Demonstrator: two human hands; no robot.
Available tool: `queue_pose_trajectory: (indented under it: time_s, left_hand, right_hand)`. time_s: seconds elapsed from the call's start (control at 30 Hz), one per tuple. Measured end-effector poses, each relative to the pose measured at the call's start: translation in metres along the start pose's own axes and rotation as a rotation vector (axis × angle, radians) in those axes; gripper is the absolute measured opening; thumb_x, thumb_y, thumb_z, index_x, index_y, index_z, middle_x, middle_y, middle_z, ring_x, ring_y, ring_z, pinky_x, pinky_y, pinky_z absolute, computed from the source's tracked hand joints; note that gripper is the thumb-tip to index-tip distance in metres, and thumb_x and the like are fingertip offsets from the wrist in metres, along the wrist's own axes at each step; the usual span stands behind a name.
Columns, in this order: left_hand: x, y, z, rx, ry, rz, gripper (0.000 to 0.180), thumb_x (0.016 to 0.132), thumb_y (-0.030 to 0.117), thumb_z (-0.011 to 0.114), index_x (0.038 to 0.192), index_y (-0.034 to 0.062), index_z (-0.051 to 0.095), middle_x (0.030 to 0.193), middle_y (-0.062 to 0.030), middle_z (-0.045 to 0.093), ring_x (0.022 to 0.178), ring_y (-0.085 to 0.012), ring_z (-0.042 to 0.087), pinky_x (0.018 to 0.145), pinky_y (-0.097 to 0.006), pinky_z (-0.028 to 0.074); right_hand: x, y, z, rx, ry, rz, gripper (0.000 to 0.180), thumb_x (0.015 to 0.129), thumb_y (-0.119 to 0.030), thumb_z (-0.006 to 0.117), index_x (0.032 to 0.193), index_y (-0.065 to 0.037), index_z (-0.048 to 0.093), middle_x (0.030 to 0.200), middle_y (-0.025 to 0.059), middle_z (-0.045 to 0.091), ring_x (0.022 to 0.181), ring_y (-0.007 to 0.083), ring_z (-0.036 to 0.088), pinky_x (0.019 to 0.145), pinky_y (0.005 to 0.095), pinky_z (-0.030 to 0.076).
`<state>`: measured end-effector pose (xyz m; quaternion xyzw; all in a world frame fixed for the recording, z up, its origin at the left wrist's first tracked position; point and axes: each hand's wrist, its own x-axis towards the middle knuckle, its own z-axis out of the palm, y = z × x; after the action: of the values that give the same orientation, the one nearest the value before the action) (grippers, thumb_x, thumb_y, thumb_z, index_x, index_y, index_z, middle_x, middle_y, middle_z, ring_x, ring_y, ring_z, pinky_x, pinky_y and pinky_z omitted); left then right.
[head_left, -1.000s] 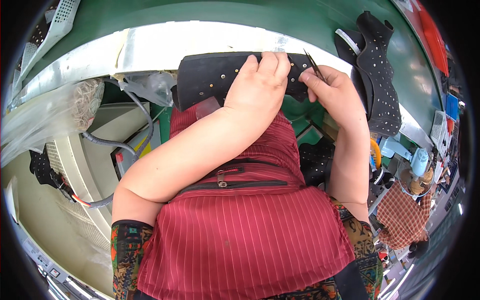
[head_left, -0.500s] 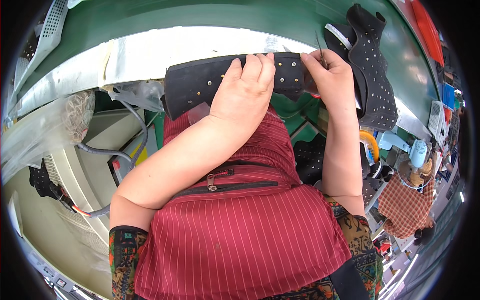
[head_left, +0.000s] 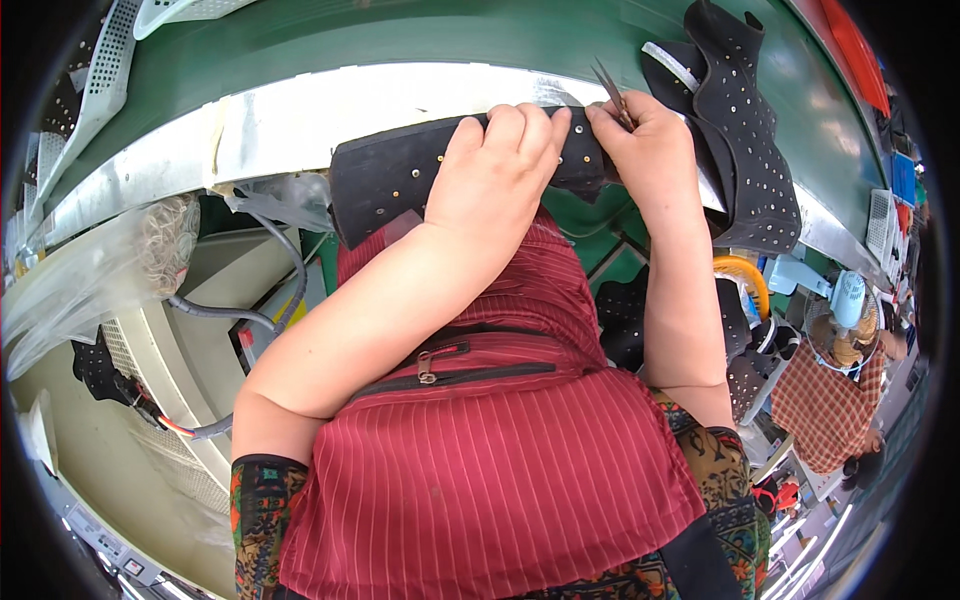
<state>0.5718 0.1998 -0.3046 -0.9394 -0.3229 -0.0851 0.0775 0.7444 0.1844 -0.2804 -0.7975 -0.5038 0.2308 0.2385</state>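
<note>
A black panel dotted with small metal studs (head_left: 378, 178) lies across my lap at the edge of the metal-rimmed bench. My left hand (head_left: 500, 165) is closed on its upper edge, fingertips over the border and thumb side hidden. Close by, at the panel's right end, my right hand (head_left: 648, 150) has its thumb and fingers bent together at the border. Tucked in that same hand is a pair of small pointed snips (head_left: 612, 92), blades sticking up to the left; the handles are hidden in the palm.
More black studded panels (head_left: 750, 140) lie heaped on the green bench top (head_left: 400, 35) to the right. White perforated baskets (head_left: 105, 85) stand at the far left. Clear plastic bags (head_left: 90, 275) and a grey hose (head_left: 290, 260) hang beside my left arm. A small fan (head_left: 845, 305) stands at right.
The snips have tilted leftward, and more of their blades shows. My left fingertips have slid a little right along the border, nearer the right hand. The view has shifted slightly.
</note>
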Motion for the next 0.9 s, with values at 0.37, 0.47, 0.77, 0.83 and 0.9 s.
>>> queue_pose_trajectory:
  time_s: [0.37, 0.47, 0.77, 0.83, 0.9]
  left_hand:
    - [0.025, -0.023, -0.017, -0.452, -0.114, -0.060, 0.059, 0.074, 0.040, 0.071, 0.127, 0.0180, 0.056, 0.095, -0.0080, 0.052, 0.092, -0.0253, 0.052, 0.082, -0.036, 0.043]
    - [0.026, -0.027, 0.001, -0.602, 0.080, -0.209, 0.044, 0.079, 0.036, 0.068, 0.116, 0.0135, 0.063, 0.097, -0.0113, 0.057, 0.096, -0.0295, 0.055, 0.085, -0.040, 0.043]
    - [0.032, -0.021, -0.015, -0.983, -0.197, -0.337, 0.024, 0.087, 0.020, 0.059, 0.104, 0.0041, 0.065, 0.083, -0.0116, 0.066, 0.078, -0.0277, 0.062, 0.074, -0.035, 0.049]
    - [0.021, -0.016, -0.023, -1.007, -0.161, -0.388, 0.022, 0.088, 0.017, 0.058, 0.104, 0.0023, 0.064, 0.080, -0.0111, 0.067, 0.073, -0.0234, 0.064, 0.070, -0.032, 0.050]
    - [0.012, -0.011, -0.034, -1.133, -0.158, -0.441, 0.021, 0.088, 0.015, 0.059, 0.103, 0.0011, 0.065, 0.083, -0.0100, 0.068, 0.075, -0.0181, 0.064, 0.071, -0.029, 0.050]
  right_hand:
    - [0.001, 0.003, -0.004, 0.031, -0.045, 0.013, 0.030, 0.081, -0.027, 0.064, 0.088, 0.002, 0.065, 0.069, 0.0176, 0.063, 0.063, 0.0293, 0.062, 0.060, 0.0352, 0.047]
    - [-0.002, 0.008, -0.004, 0.187, -0.065, 0.008, 0.027, 0.082, -0.024, 0.066, 0.088, 0.002, 0.065, 0.066, 0.0109, 0.061, 0.058, 0.0184, 0.058, 0.057, 0.0303, 0.045]
    - [-0.022, 0.013, -0.007, 0.544, -0.113, -0.057, 0.018, 0.084, -0.017, 0.068, 0.085, 0.001, 0.064, 0.063, -0.0016, 0.052, 0.060, 0.0056, 0.045, 0.053, 0.0232, 0.038]
    - [-0.029, 0.009, -0.010, 0.512, -0.111, -0.116, 0.018, 0.083, -0.016, 0.068, 0.085, 0.001, 0.063, 0.063, -0.0009, 0.052, 0.060, 0.0064, 0.044, 0.054, 0.0234, 0.038]
    - [-0.039, 0.000, -0.017, 0.491, -0.120, -0.169, 0.017, 0.082, -0.016, 0.069, 0.086, 0.001, 0.063, 0.063, -0.0005, 0.051, 0.061, 0.0070, 0.044, 0.055, 0.0237, 0.038]
